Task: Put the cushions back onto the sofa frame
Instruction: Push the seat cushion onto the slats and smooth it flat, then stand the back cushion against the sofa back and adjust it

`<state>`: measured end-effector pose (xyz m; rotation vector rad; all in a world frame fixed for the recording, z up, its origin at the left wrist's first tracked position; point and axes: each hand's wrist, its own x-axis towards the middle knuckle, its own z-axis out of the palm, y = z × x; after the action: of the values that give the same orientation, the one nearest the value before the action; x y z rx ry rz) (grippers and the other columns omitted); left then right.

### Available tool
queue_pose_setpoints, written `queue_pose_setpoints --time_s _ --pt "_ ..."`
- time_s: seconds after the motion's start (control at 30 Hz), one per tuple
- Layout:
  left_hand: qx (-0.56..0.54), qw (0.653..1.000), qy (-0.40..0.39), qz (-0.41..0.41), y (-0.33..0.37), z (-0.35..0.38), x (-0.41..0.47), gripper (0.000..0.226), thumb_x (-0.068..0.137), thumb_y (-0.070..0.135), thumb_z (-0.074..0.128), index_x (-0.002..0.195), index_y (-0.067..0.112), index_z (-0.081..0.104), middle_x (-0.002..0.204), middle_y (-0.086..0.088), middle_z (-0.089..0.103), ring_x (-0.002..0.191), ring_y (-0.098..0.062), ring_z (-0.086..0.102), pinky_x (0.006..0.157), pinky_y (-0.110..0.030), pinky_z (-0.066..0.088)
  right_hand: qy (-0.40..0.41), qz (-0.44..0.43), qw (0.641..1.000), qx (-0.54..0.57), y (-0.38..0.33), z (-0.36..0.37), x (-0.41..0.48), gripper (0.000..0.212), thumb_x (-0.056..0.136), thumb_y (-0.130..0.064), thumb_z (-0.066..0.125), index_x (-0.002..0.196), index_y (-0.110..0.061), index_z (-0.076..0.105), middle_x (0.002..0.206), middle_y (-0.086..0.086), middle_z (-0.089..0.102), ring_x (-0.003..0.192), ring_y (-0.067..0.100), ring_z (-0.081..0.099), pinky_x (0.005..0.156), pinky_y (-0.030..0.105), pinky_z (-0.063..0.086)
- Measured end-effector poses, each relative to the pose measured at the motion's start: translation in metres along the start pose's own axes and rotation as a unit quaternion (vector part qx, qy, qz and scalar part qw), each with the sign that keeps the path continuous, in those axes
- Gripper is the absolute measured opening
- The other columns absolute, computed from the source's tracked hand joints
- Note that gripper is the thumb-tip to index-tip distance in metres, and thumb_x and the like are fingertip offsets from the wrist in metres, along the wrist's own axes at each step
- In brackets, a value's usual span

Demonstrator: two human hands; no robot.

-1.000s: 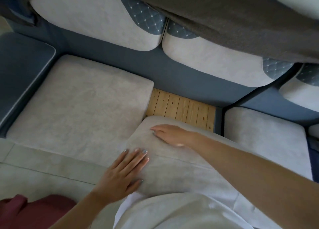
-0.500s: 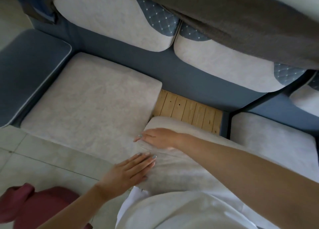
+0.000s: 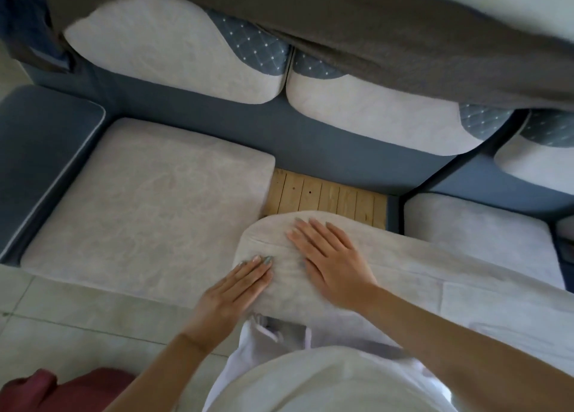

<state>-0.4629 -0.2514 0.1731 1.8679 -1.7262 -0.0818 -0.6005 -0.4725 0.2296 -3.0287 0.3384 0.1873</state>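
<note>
Two bare hands lay flat on a pale grey, soft-fabric seat cushion (image 3: 419, 272) that sat only partway into the middle bay of the blue upholstered sofa frame (image 3: 341, 144). The left hand (image 3: 239, 287) pressed straight fingers against the cushion's near left corner. The right hand (image 3: 332, 256) rested spread on its top near the rounded far edge, and neither hand curled round anything. The cushion's far edge stopped short of the frame's back wall, leaving a strip of light wooden slats (image 3: 326, 197) bare between them. Just beside it, a larger matching grey seat cushion (image 3: 149, 213) filled the frame's left bay against the blue padded armrest (image 3: 40, 151). Another grey seat cushion (image 3: 472, 234) lay in the right bay. Grey back cushions with blue quilted corners (image 3: 174, 54) leaned along the frame's back edge under a draped brown blanket (image 3: 403, 33). A dark red cloth (image 3: 77, 390) lay on the pale tiled floor (image 3: 77, 318) in front of the frame's left bay.
</note>
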Motion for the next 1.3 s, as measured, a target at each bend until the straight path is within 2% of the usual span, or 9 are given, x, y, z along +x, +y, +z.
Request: queue_pose_setpoints --time_s 0.1,0.27,0.5,0.6,0.73,0.83,1.0,1.1,1.3 --pt "0.004 1.0 0.002 0.004 -0.008 0.001 0.016 0.05 0.093 -0.004 0.043 0.142 0.006 0.048 0.152 -0.006 0.044 0.142 -0.02 0.038 0.117 -0.033 0.032 0.032 0.034 0.998 -0.034 0.024 0.015 -0.055 0.051 0.106 -0.04 0.018 0.156 -0.025 0.02 0.163 0.002 0.016 0.151 0.023 0.014 0.121 0.044 0.012" --pt "0.008 1.0 -0.009 -0.003 -0.025 -0.002 0.06 0.057 0.088 -0.006 0.052 0.143 0.006 0.048 0.153 -0.005 0.042 0.143 -0.021 0.038 0.116 -0.033 0.033 0.027 0.046 0.998 -0.032 0.076 0.011 -0.105 0.057 0.104 -0.052 0.027 0.153 -0.025 0.028 0.16 0.006 0.027 0.147 0.025 0.025 0.116 0.046 0.026" --pt "0.009 0.997 -0.003 -0.077 -0.057 -0.002 0.169 0.062 0.086 -0.013 0.059 0.142 0.012 0.048 0.152 0.001 0.04 0.142 -0.009 0.029 0.119 -0.02 0.02 -0.028 0.147 0.987 -0.067 0.189 -0.027 -0.097 0.072 0.095 -0.067 0.028 0.155 -0.026 0.022 0.16 0.006 0.027 0.146 0.026 0.027 0.116 0.046 0.027" --pt "0.006 0.993 -0.01 -0.117 -0.068 -0.006 0.216 0.051 0.097 -0.005 0.047 0.144 0.017 0.047 0.155 0.007 0.035 0.143 -0.007 0.028 0.117 -0.033 0.029 -0.033 0.176 0.982 -0.061 0.22 -0.042 -0.073 0.074 0.093 -0.069 0.024 0.156 -0.03 0.017 0.161 0.003 0.023 0.147 0.024 0.025 0.118 0.045 0.025" --pt "0.051 0.985 -0.029 -0.162 -0.064 -0.011 0.276 0.049 0.093 -0.009 0.048 0.139 0.006 0.051 0.154 -0.006 0.039 0.141 -0.021 0.037 0.114 -0.033 0.027 -0.026 0.192 0.981 -0.027 0.259 -0.052 -0.043 0.074 0.09 -0.071 0.019 0.154 -0.032 0.021 0.16 0.001 0.026 0.146 0.025 0.028 0.118 0.046 0.028" --pt "0.133 0.978 -0.055 -0.152 -0.065 -0.006 0.31 0.057 0.084 -0.018 0.054 0.138 -0.001 0.051 0.149 -0.017 0.044 0.137 -0.034 0.044 0.112 -0.043 0.034 -0.01 0.188 0.982 -0.004 0.285 -0.062 -0.016 0.079 0.085 -0.073 0.011 0.154 -0.036 0.014 0.163 -0.002 0.017 0.15 0.022 0.017 0.12 0.041 0.014" --pt "0.209 0.957 -0.099 -0.173 -0.041 0.016 0.348 0.064 0.097 0.006 0.05 0.154 0.01 0.023 0.162 -0.013 0.018 0.148 -0.03 0.021 0.116 -0.044 0.031 0.108 0.26 0.954 0.104 0.31 -0.071 0.029 0.049 0.1 -0.032 0.049 0.148 -0.027 0.039 0.157 0.0 0.032 0.145 0.018 0.027 0.12 0.034 0.012" --pt "0.238 0.94 -0.152 -0.193 -0.021 0.032 0.368 0.061 0.101 0.018 0.044 0.155 0.016 0.017 0.164 -0.007 0.009 0.145 -0.024 0.028 0.107 -0.038 0.039 0.168 0.306 0.923 0.163 0.314 -0.069 0.036 0.052 0.096 0.003 0.045 0.143 -0.019 0.048 0.153 0.001 0.04 0.141 0.02 0.034 0.116 0.034 0.026" --pt "0.192 0.938 -0.203 -0.207 0.011 0.092 0.363 0.044 0.1 0.024 0.043 0.144 0.019 0.041 0.145 -0.001 0.047 0.127 -0.022 0.049 0.1 -0.037 0.041 0.092 0.3 0.924 0.218 0.307 -0.015 0.004 0.04 0.101 -0.011 0.044 0.139 -0.019 0.05 0.14 -0.003 0.052 0.121 0.016 0.055 0.095 0.031 0.05"
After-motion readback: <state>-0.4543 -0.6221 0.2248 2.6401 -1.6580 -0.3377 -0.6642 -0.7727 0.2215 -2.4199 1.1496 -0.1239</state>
